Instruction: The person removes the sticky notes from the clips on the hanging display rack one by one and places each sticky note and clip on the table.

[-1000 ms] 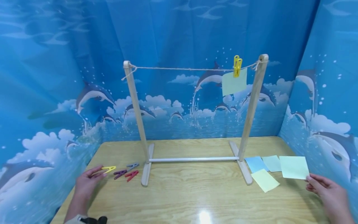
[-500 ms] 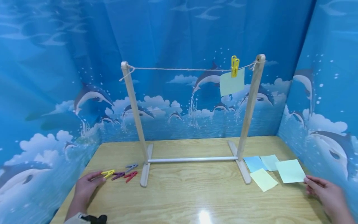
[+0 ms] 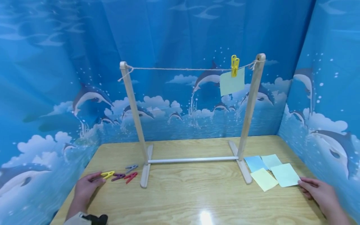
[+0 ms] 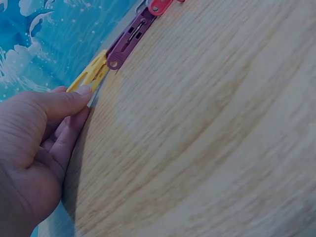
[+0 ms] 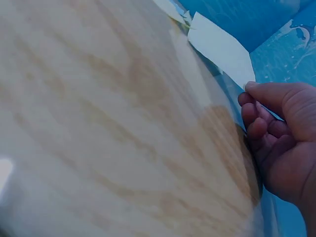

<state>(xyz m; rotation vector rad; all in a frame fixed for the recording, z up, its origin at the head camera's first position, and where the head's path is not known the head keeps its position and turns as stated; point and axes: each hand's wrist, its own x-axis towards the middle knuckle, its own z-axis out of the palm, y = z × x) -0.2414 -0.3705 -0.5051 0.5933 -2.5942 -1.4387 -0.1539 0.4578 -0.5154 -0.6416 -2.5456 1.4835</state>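
At the table's left side my left hand (image 3: pixel 85 189) pinches a yellow clothespin (image 3: pixel 108 174) between thumb and fingers. In the left wrist view the yellow clothespin (image 4: pixel 91 74) touches or nearly touches a purple clothespin (image 4: pixel 129 42). Red (image 3: pixel 131 177) and grey-blue (image 3: pixel 131 168) clothespins lie close by. On the right, my right hand (image 3: pixel 319 192) pinches the corner of a pale green paper square (image 3: pixel 285 175), low over the table. Beside it lie a blue paper (image 3: pixel 256 163), a yellow paper (image 3: pixel 264 179) and another pale green paper (image 3: pixel 271 161).
A wooden stand (image 3: pixel 135 112) holds a string (image 3: pixel 180 68) between two posts. Near its right end, two yellow clothespins (image 3: pixel 234 66) hold a pale green paper (image 3: pixel 232 82). A white rod (image 3: pixel 194 160) joins the stand's feet. Blue dolphin-print curtains (image 3: pixel 180 34) enclose the table (image 3: pixel 180 200).
My right hand has moved left and lowered the pale green paper toward the other papers. My left hand has brought the yellow clothespin down beside the purple one.
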